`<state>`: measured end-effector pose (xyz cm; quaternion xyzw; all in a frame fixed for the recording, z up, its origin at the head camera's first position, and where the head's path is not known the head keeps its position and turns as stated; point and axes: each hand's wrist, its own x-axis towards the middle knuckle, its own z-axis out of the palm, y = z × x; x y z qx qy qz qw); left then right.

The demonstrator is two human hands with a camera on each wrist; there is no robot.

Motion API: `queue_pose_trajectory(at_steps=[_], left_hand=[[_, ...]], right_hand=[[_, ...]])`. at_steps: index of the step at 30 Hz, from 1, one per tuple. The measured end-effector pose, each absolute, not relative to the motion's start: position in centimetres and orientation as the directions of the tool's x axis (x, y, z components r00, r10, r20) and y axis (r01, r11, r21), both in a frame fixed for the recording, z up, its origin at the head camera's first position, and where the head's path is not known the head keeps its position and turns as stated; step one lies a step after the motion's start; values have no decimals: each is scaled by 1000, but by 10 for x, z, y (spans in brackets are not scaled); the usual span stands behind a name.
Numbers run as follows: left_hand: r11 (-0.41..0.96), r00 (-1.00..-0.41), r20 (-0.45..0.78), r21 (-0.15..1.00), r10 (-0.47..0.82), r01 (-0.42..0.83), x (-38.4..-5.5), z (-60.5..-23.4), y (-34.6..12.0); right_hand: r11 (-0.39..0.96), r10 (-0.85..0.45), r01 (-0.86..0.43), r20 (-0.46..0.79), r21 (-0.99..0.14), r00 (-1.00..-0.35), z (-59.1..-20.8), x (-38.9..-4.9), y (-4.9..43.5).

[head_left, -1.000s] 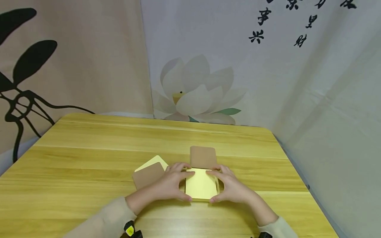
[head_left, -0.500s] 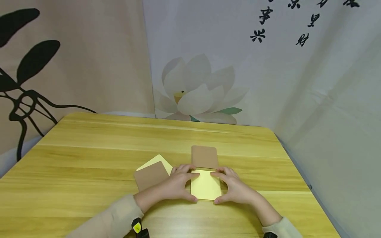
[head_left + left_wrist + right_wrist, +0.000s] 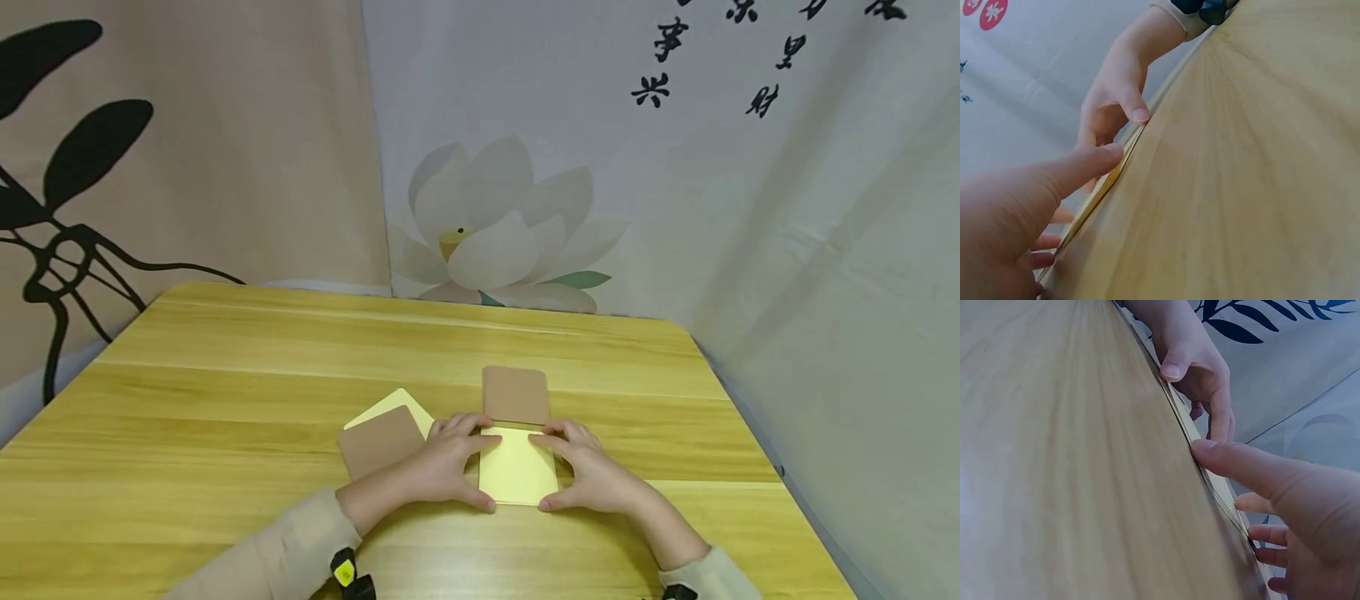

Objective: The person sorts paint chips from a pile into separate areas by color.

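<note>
A thin stack of pale yellow cards lies flat on the wooden table, between both hands. My left hand holds its left side, thumb at the near corner and index finger over the far part. On the opposite side my right hand grips it the same way. Seen low in the left wrist view, the stack's edge shows several thin layers, with a thumb against it. In the right wrist view, the right thumb presses the near edge too.
Just behind the yellow stack lies a brown square card pile with rounded corners. To the left, a brown card partly covers a yellow card, and the left hand overlaps them. A printed cloth hangs behind the table.
The yellow stack has shifted slightly right in view with both hands. Its right-side layers, offset a second ago, now line up. In the last half second almost nothing moved.
</note>
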<state>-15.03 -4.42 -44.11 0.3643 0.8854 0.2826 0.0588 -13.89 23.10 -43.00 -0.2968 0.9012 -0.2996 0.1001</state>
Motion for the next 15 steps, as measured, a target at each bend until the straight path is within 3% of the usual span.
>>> queue_pose_trajectory(at_steps=[15], left_hand=[[591,-786,205,558,583,583,-144,-438,-76]], right_hand=[[601,-591,-496,69,-627,-803,-427,-140,220]])
